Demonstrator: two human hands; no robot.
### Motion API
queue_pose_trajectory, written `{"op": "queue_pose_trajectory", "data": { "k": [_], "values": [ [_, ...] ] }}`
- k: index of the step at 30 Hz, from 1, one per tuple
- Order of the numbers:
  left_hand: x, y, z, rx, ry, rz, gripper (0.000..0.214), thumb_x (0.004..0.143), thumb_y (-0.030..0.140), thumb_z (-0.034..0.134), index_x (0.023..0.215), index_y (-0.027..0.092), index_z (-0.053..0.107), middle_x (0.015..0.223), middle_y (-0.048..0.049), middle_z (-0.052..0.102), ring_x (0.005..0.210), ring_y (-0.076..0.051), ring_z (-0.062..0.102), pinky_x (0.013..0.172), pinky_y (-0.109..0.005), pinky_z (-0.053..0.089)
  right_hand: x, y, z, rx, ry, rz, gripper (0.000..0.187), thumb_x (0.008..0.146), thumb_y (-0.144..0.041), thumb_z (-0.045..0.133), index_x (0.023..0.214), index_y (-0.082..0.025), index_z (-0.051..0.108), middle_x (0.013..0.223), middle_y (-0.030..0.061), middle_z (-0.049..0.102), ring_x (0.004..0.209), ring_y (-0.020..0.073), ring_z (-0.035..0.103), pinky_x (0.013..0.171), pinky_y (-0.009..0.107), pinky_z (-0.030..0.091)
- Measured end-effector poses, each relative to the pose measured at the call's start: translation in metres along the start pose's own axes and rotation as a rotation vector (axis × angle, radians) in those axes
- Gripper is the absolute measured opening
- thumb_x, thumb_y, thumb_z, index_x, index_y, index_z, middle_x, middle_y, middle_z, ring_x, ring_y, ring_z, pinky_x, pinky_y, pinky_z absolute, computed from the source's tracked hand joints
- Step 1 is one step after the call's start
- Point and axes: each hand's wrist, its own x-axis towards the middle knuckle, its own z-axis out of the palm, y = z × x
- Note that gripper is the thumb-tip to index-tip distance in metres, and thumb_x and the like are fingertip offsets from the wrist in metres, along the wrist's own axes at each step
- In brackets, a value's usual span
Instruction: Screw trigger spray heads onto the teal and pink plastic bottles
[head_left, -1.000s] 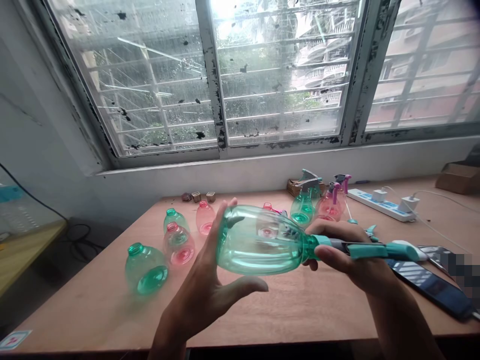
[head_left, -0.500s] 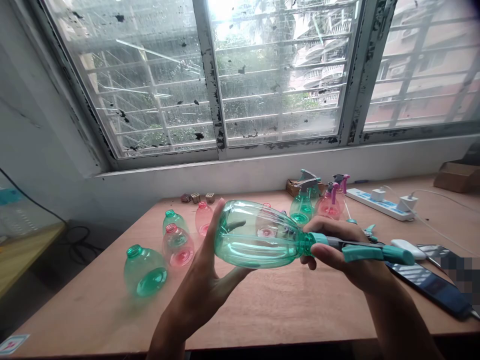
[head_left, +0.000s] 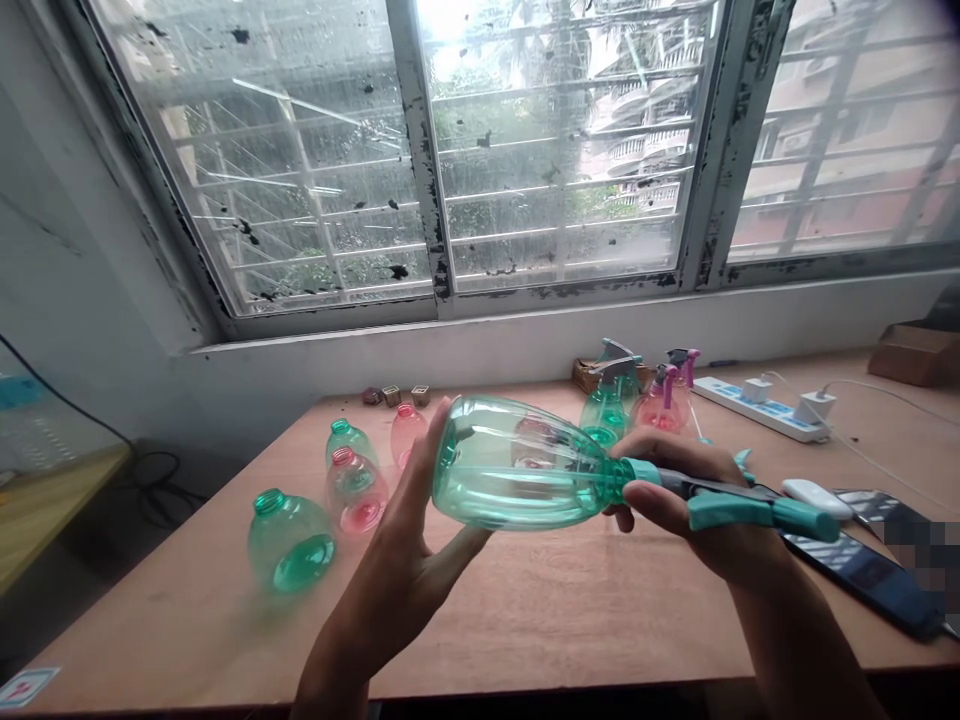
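Observation:
A clear green spray bottle [head_left: 517, 470] lies on its side in the air above the table, its base to the left. My left hand [head_left: 409, 560] grips the base end, thumb below and fingers behind. At the neck, my right hand [head_left: 675, 490] pinches the teal collar of the spray head [head_left: 757, 508], whose trigger points right over my wrist. A thin tube shows inside the bottle. Left of my hands stand a green bottle without a head [head_left: 291, 545] and a pink one [head_left: 356, 492], with another green bottle [head_left: 346, 440] and another pink bottle [head_left: 405, 430] behind.
Spray bottles with heads, green [head_left: 602, 410] and pink [head_left: 664, 405], stand at the back near a power strip [head_left: 761, 408] with plugged-in chargers. Phones [head_left: 862, 580] and a white case [head_left: 816, 497] lie at the right. A cardboard box [head_left: 915, 352] sits far right on the wooden table [head_left: 525, 630].
The held bottle and its spray head have shifted slightly right, and the bottle's base end has risen a little. Both hands keep their grip.

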Motion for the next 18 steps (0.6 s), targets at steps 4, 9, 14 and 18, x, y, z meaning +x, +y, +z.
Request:
{"op": "queue_pose_trajectory", "data": {
  "k": [4,9,14,18],
  "values": [
    [0.001,0.0,0.002,-0.073,0.01,-0.024,0.1,0.084,0.047,0.081,0.161,0.049,0.016,0.171,0.002,0.029,0.157,-0.035,0.025,0.128,-0.059,0.023,0.0,-0.001,0.002,-0.107,0.043,-0.033,0.021,0.09,-0.043,0.077,0.091,-0.023,0.069,0.063,-0.0024,0.064,0.058,0.015,0.057,0.054,0.027,0.04],
    [0.006,0.008,0.0,-0.202,-0.04,-0.016,0.09,0.086,0.066,0.069,0.161,0.039,0.028,0.161,-0.0052,0.047,0.15,-0.038,0.037,0.124,-0.054,0.035,0.001,-0.008,0.006,-0.096,0.002,-0.025,0.022,0.087,-0.037,0.082,0.093,-0.023,0.068,0.067,-0.0029,0.062,0.055,0.0128,0.052,0.05,0.025,0.039],
    [0.004,0.01,-0.002,-0.176,-0.036,-0.044,0.093,0.088,0.049,0.077,0.162,0.043,0.021,0.163,-0.0033,0.044,0.151,-0.036,0.036,0.125,-0.053,0.033,0.0,-0.009,0.006,-0.082,0.027,-0.042,0.024,0.084,-0.034,0.086,0.097,-0.025,0.067,0.07,-0.0037,0.064,0.056,0.0129,0.056,0.05,0.024,0.043],
    [0.002,0.009,-0.001,-0.123,-0.041,-0.061,0.102,0.088,0.044,0.078,0.161,0.05,0.007,0.173,0.0001,0.022,0.157,-0.035,0.024,0.128,-0.059,0.023,-0.002,-0.006,0.004,-0.051,0.059,-0.016,0.026,0.085,-0.037,0.084,0.101,-0.025,0.067,0.068,-0.003,0.066,0.058,0.0152,0.058,0.052,0.026,0.044]
  ]
}}
